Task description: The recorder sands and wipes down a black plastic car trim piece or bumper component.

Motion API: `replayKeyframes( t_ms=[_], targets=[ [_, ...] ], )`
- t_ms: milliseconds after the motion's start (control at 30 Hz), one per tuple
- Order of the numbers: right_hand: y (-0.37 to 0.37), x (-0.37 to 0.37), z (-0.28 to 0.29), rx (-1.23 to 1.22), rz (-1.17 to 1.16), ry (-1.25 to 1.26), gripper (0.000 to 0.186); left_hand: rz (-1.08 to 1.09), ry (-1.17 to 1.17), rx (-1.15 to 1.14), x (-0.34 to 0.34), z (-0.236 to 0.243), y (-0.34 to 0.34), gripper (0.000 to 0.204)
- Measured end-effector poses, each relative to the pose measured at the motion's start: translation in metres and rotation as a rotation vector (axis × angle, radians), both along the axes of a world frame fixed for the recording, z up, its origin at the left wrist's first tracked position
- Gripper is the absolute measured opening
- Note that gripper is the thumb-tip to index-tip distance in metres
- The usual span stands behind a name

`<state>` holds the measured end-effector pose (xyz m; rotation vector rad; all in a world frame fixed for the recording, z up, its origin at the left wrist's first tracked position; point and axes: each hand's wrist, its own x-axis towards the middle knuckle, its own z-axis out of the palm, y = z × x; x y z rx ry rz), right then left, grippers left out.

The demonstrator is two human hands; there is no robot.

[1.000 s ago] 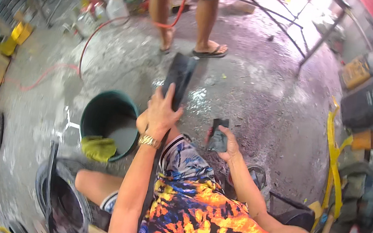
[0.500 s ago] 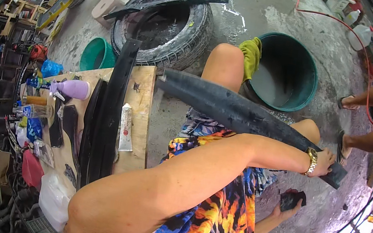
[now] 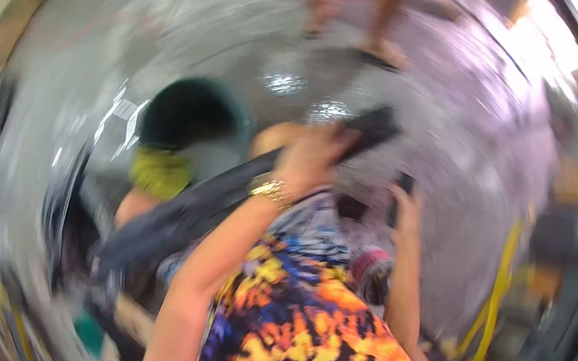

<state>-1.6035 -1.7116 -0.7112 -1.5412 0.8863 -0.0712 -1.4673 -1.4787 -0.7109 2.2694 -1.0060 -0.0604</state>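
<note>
From my end I see grey floor point(image 3: 467, 201) spreading right of the right grip point(image 3: 409, 213) to a yellow strap point(image 3: 491, 311), the green bucket point(image 3: 245, 128) with its yellow-green cloth point(image 3: 160, 174) bounding the left, and another person's legs point(image 3: 385, 10) standing far; the left arm point(image 3: 204, 265) reaches forward, left grip point(image 3: 310, 160) over the long dark strip point(image 3: 176, 227), too blurred for me to tell whether it clasps, while the right one pinches a dark pad point(image 3: 406, 181); the strip slants from near left to far right, its far end just beyond the left grip
</note>
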Motion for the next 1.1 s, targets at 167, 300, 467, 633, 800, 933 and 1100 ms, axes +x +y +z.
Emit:
replayKeyframes(
  t_ms=[167,300,467,633,800,933,1100],
  targets=[
    [-0.005,-0.004,0.004,-0.298,0.044,-0.289,0.041,-0.054,-0.032,0.301,-0.004,0.034,-0.007,0.093],
    [0.001,-0.014,0.035,-0.451,0.053,-0.243,0.04,-0.06,-0.044,0.253,-0.007,0.034,-0.012,0.095],
    [0.004,-0.016,0.035,-0.356,0.001,-0.304,0.038,-0.098,0.095,0.165,0.004,0.044,0.0,0.097],
    [0.006,-0.011,0.035,-0.438,0.008,-0.287,0.037,-0.085,0.069,0.194,-0.001,0.035,0.0,0.099],
    [0.017,0.006,0.019,-0.718,0.082,-0.266,0.035,0.023,-0.176,0.341,-0.017,0.023,-0.006,0.096],
    [0.021,0.022,0.003,-0.922,0.106,-0.235,0.033,0.029,-0.234,0.362,-0.021,0.019,-0.011,0.097],
    [0.04,0.041,-0.013,-1.082,0.14,-0.187,0.036,0.024,-0.26,0.36,-0.02,0.017,-0.013,0.099]
  ],
)
